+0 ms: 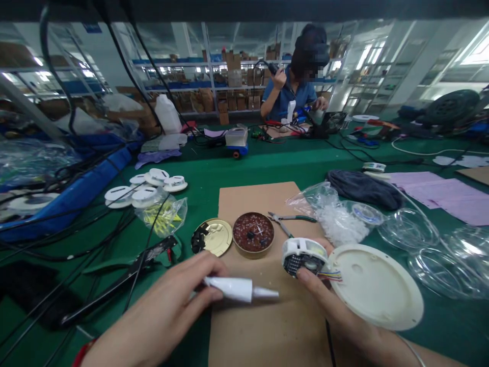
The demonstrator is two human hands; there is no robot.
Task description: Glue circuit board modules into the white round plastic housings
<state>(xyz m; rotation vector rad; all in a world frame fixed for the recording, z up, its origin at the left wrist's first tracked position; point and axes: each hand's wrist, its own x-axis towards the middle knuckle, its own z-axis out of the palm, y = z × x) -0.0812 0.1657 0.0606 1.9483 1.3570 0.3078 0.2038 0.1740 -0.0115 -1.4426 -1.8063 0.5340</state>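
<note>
My left hand [191, 293] pinches a white glue tube [235, 289] by its tail, its narrow nozzle pointing right over the cardboard sheet [263, 326]. In my right hand [328, 295] is a round white plastic housing [305, 256], tipped so that a black gridded part inside faces me. Thin coloured wires run from the housing toward a large off-white round cover [378, 288] beside that hand. Beyond the two hands stands a round tin [253, 234] of reddish-brown material with small bits on top. A gold lid [217, 238] with dark pieces on it lies left of the tin.
Cutters [294, 218] lie behind the tin. At left are a green-handled tool [133, 265], a bag of yellow pieces [162, 214], several white round parts [145, 196] and a blue bin [76, 191]. Clear bagged parts [344, 224] sit at right. Across the bench, a person [292, 92] holds a tool.
</note>
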